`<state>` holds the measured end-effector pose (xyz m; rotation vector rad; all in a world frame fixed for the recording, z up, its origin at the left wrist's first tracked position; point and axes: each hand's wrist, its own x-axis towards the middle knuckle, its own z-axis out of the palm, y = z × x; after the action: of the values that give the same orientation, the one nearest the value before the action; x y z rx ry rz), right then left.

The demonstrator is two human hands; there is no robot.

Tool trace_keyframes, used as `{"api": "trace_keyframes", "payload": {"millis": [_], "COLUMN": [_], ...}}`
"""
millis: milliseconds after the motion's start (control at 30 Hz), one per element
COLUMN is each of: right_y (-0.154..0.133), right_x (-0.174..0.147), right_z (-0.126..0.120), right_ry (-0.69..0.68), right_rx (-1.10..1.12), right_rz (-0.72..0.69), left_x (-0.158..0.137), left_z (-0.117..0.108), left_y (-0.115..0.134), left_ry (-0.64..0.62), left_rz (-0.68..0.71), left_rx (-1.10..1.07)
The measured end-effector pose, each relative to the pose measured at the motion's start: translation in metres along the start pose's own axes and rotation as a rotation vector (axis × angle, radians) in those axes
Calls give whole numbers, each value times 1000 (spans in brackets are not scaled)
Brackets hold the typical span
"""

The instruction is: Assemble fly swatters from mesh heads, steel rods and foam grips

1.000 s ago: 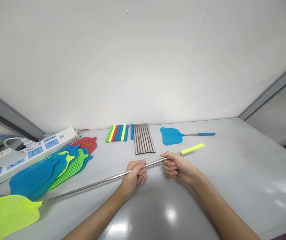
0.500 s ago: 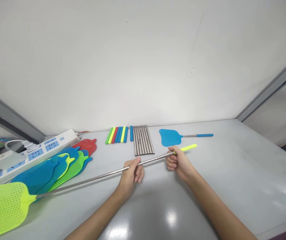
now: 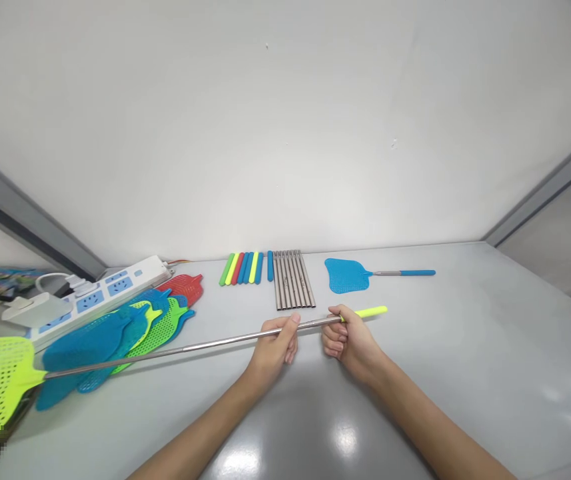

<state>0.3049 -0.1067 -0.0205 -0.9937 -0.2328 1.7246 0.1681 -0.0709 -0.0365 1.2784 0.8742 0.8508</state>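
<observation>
A fly swatter (image 3: 200, 345) with a yellow-green mesh head, a long extended metal rod and a yellow handle stretches across the view, its head at the far left and cut by the frame edge. My left hand (image 3: 276, 343) is closed round the middle of the rod. Where rod meets handle, my right hand (image 3: 348, 340) grips the same swatter, thumb on top. Behind my hands lie several bare metal rods (image 3: 295, 280) side by side and a row of coloured handles (image 3: 242, 268). Beyond my right hand rests a blue fly swatter (image 3: 349, 276) with a short rod.
Loose swatter heads (image 3: 85, 340) in blue, green, yellow and red overlap on the left of the grey table (image 3: 455, 347). A white power strip (image 3: 140, 270) with plugs stands behind them. A white wall (image 3: 285, 133) closes off the back; a metal post (image 3: 540, 183) rises at the right.
The held swatter has swung to a flatter angle, its head shifting left and up. My left hand has moved slightly right along with the view; my right hand is a little lower and further left.
</observation>
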Motion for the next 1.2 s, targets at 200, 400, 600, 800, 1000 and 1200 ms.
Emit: {"api": "trace_keyframes", "payload": {"millis": [200,400,600,800,1000,1200], "right_y": [0,5,8,11,12,14], "right_x": [-7,-3,-2,-2,-3,-4], "right_z": [6,5,5,5,6,6], "right_ry": [-105,-118,-122,-146,-139,-162], "right_rx": [-22,-62,-114,-97,-67,-51], "right_rz": [226,204,145,138,160,169], "left_x": [-1,0,0,-1,-2,-4], "left_z": [-4,-8,-9,-8,-7,-6], "left_y": [-2,-3,-4,-4,-6,-2], "left_ry": [-110,-143,-136,-133,-118,-130], "left_rz": [-23,-29,-14,0,5,-17], "left_rx": [71,110,132,140,161,207]}}
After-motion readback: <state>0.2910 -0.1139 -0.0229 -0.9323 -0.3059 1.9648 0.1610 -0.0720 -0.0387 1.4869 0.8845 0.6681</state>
